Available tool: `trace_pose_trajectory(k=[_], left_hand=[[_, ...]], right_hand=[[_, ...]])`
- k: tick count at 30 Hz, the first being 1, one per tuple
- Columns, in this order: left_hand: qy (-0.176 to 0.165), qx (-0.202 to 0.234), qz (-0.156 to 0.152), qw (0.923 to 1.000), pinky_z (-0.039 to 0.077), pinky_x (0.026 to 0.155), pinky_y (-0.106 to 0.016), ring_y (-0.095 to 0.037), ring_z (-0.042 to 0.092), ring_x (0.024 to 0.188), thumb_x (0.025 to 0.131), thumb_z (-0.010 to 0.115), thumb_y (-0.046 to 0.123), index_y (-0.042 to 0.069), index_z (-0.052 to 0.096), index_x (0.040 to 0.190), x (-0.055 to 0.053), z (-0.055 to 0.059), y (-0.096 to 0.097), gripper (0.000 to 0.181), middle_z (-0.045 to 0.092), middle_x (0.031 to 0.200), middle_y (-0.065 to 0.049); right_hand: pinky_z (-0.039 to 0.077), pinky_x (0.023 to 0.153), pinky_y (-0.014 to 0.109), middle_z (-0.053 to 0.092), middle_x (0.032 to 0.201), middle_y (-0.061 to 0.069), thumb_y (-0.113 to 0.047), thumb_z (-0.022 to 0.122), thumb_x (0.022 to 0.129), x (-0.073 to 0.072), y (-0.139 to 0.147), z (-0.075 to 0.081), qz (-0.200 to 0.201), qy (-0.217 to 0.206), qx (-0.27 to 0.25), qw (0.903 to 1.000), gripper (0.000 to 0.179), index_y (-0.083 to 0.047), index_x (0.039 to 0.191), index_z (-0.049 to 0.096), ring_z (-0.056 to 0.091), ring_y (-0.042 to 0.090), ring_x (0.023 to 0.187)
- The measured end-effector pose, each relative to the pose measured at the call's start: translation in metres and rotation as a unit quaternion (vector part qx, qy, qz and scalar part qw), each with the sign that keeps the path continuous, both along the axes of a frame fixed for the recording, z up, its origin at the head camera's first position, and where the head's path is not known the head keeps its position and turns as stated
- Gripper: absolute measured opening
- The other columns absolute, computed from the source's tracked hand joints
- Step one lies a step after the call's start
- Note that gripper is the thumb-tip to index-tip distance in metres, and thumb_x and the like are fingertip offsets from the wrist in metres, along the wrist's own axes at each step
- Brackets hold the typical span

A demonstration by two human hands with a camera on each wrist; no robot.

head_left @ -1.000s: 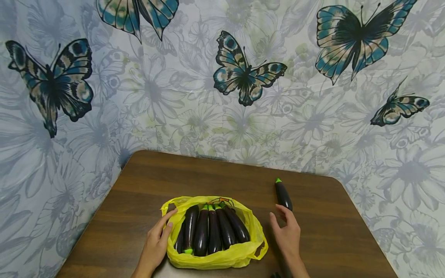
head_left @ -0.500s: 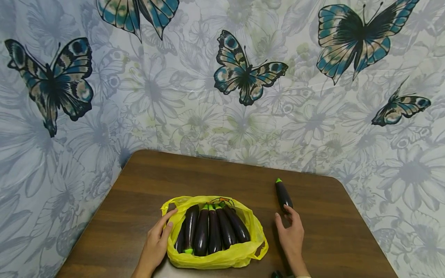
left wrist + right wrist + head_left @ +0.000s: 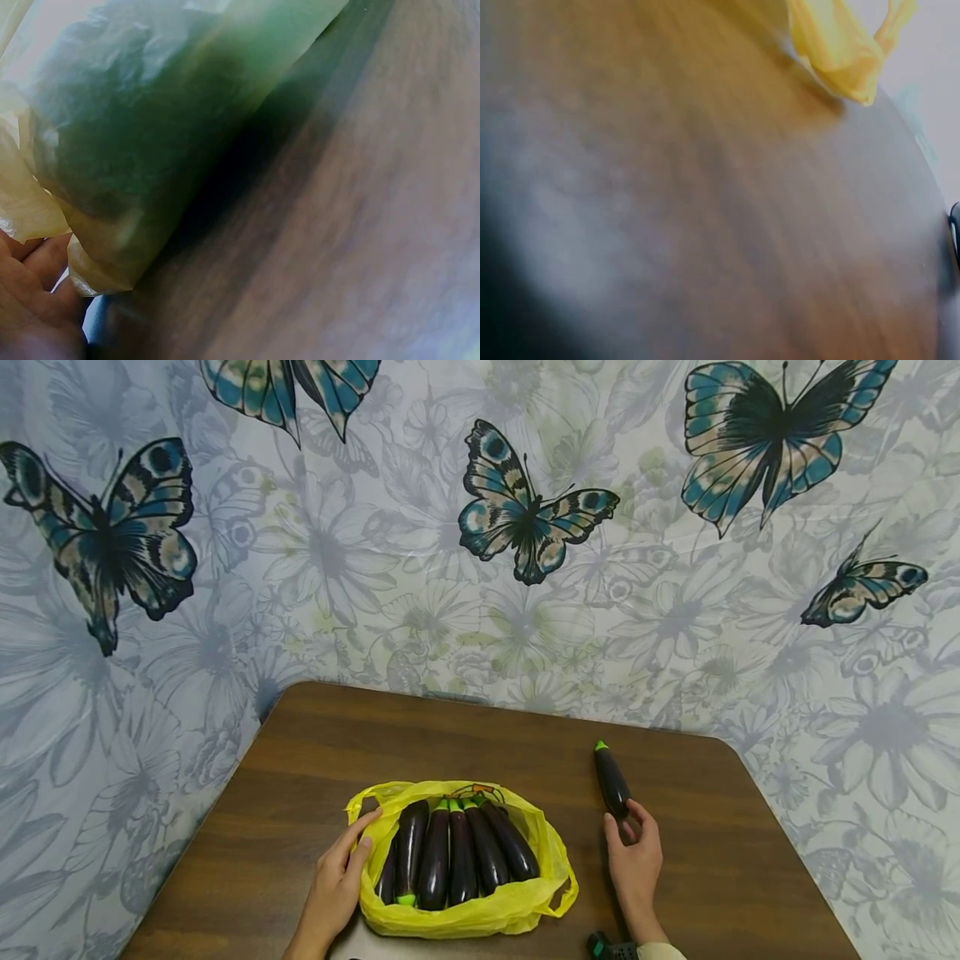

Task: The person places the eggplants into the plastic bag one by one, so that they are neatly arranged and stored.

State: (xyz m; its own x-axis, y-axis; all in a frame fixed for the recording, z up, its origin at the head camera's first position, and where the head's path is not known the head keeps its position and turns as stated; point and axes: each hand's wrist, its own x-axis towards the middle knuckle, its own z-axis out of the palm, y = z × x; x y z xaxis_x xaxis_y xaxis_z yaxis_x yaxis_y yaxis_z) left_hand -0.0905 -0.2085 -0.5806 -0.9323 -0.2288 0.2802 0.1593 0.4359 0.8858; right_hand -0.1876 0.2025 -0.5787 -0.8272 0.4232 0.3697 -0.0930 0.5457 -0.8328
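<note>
A yellow plastic bag (image 3: 450, 925) stands on the table, its mouth spread wide, with several dark glossy eggplants (image 3: 433, 864) side by side inside. My left hand (image 3: 336, 877) holds the bag's left rim. In the left wrist view, the curled fingers (image 3: 49, 259) lie against the thin plastic. To the right of the bag, a single eggplant (image 3: 611, 777) lies on the table, its green stem end pointing away. My right hand (image 3: 635, 860) is at its near end, thumb and fingertips spread on either side of the tip. The right wrist view leaves this hand out.
The brown wooden table (image 3: 720, 843) runs back to a wall (image 3: 337, 635) printed with flowers and butterflies. Dark straps of the wrist device (image 3: 611, 946) show below my right hand. The bag's handle loop (image 3: 562, 900) sticks out toward the right.
My right hand has shifted slightly right and toward me, its thumb now beside the lone eggplant's near tip. That eggplant, the bag and my left hand have stayed in place.
</note>
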Motion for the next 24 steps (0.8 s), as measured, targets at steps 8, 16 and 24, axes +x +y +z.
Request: trace_pose_trajectory(k=[8,16,24], left_hand=[[0.006,0.003,0.002,1.0000,0.030,0.101,0.000,0.013,0.042,0.131,0.110,0.050,0.019,0.022,0.061,0.144,-0.001,0.001,0.000,0.036,0.063,0.144,-0.004],[0.008,0.004,0.000,1.0000,0.030,0.101,0.000,0.014,0.042,0.130,0.110,0.050,0.018,0.020,0.061,0.144,-0.002,0.002,0.000,0.036,0.064,0.143,-0.004],[-0.007,-0.002,0.000,1.0000,0.030,0.100,0.000,0.004,0.046,0.132,0.111,0.048,0.020,0.023,0.060,0.145,-0.001,0.002,0.000,0.036,0.063,0.144,-0.002]], right_hand=[[0.039,0.084,-0.003,0.058,0.141,0.017,-0.020,0.071,0.098,-0.005,0.004,0.001,-0.008,-0.032,-0.030,0.9990,0.047,-0.004,0.140,0.057,0.063,0.035,0.119],[0.039,0.083,-0.003,0.058,0.140,0.017,-0.021,0.072,0.098,-0.011,0.007,0.000,-0.013,-0.043,-0.028,0.9986,0.048,-0.004,0.141,0.057,0.062,0.034,0.120],[0.036,0.084,-0.005,0.057,0.140,0.021,-0.018,0.073,0.097,-0.018,0.008,0.000,-0.006,-0.042,-0.021,0.9989,0.049,-0.001,0.140,0.056,0.056,0.037,0.128]])
